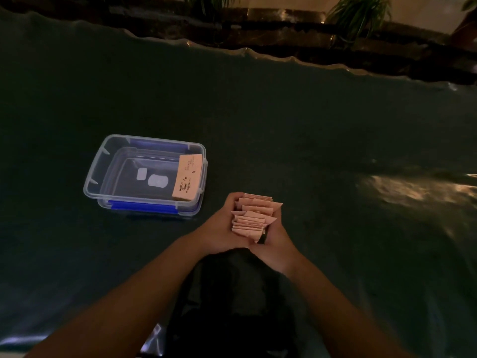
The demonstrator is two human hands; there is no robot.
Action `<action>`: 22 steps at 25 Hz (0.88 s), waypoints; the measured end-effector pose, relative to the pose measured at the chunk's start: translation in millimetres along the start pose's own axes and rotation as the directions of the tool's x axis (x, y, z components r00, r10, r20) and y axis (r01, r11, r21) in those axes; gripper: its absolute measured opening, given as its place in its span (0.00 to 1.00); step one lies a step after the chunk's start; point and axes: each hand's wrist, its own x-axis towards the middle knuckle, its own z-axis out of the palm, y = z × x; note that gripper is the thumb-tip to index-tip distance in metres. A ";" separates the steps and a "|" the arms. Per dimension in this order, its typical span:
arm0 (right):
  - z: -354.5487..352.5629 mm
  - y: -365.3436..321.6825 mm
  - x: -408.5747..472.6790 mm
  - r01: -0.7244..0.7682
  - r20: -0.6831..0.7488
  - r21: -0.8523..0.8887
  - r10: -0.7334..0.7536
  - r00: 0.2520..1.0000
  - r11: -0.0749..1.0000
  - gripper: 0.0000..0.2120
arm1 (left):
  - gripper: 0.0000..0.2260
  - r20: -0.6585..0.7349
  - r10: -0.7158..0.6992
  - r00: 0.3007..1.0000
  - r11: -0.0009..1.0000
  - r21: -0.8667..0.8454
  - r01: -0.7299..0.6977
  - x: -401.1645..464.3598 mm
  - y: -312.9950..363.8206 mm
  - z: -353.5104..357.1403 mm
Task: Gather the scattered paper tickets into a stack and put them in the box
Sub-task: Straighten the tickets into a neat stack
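Both grips, left hand (224,226) and right hand (275,233), are pressing the uneven tickets (251,218) together near the surface's (309,140) front edge, beside the box (144,174).

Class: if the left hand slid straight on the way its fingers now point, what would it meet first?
Probably nothing: the left hand points up-right past the box, over bare green table. Depth is uncertain.

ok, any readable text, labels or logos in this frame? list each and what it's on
"COFFEE" (probable, small), beside a cup drawing: on the pink paper ticket leaning inside the clear plastic box with blue clips.
Small lines at that ticket's far end: too small to read.
Two white stickers on the box floor: no legible text.
Bundle of pink tickets held between both hands: no readable print.
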 end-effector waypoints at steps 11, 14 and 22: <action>17.5 12.5 7.7 -0.021 0.051 -0.025 0.022 0.998 0.999 0.54 | 0.50 -0.075 -0.007 0.997 1.000 -0.025 0.006 -7.9 -29.8 6.8; 20.6 12.7 12.8 -0.003 -0.014 -0.002 0.003 1.000 1.000 0.48 | 0.45 -0.109 -0.009 0.994 1.000 -0.016 0.007 -6.0 -24.7 9.8; 12.8 6.9 2.4 0.028 0.117 -0.116 -0.014 0.993 0.993 0.63 | 0.67 -0.021 0.049 0.999 0.999 0.016 -0.049 -8.5 -34.4 7.4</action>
